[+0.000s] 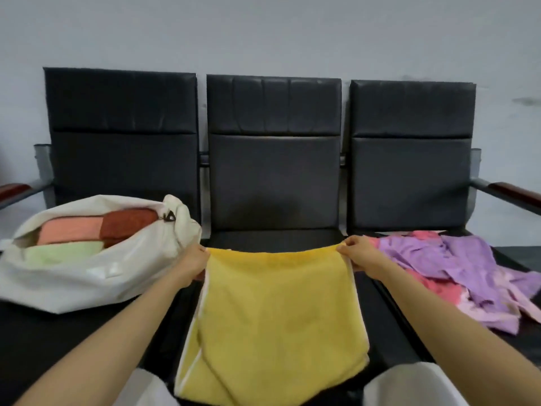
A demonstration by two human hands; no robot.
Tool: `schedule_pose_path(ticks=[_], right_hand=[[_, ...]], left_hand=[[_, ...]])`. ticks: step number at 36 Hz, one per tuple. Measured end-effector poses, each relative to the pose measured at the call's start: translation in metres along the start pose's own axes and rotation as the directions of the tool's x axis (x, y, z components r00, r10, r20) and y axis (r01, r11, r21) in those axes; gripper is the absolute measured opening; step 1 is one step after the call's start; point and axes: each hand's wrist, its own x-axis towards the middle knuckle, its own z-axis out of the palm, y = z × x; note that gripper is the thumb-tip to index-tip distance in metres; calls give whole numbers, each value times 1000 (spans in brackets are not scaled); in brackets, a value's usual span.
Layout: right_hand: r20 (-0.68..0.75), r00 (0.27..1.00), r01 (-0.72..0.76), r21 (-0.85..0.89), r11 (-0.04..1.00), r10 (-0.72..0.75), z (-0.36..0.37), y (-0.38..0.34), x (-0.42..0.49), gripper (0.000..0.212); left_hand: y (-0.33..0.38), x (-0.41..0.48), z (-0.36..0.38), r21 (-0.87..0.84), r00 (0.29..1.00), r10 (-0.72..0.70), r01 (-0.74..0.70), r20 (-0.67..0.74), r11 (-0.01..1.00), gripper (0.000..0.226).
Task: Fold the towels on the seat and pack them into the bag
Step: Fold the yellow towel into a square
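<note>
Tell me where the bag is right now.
Head view: the white bag lies on the left seat, just left of the left hand holding the yellow towel.

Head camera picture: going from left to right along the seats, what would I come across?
white bag → left hand → yellow towel → right hand → heap of purple and pink towels
</note>
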Motion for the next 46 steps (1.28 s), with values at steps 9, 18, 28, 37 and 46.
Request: schedule_pose_path(ticks=[9,18,28,37,46], right_hand=[[-63,996,69,71,995,-65,0,-36,75,9],[45,999,1,-559,829,30,69,34,137,19],[130,987,153,-555,818,-97,78,65,165,12],[333,941,255,-567,783,-65,71,49,162,9],[386,911,377,-638,672,-144,38,29,130,13]], left_hand=[[34,77,-17,111,992,33,-20,-119,994,22],[-36,140,36,701,993,-118,74,15,709,33],[-61,160,46,576,997,77,-63,-1,815,15],[-53,165,42,565,990,-4,-76,139,822,18],[-40,133,23,504,971,105,-203,216,840,22]])
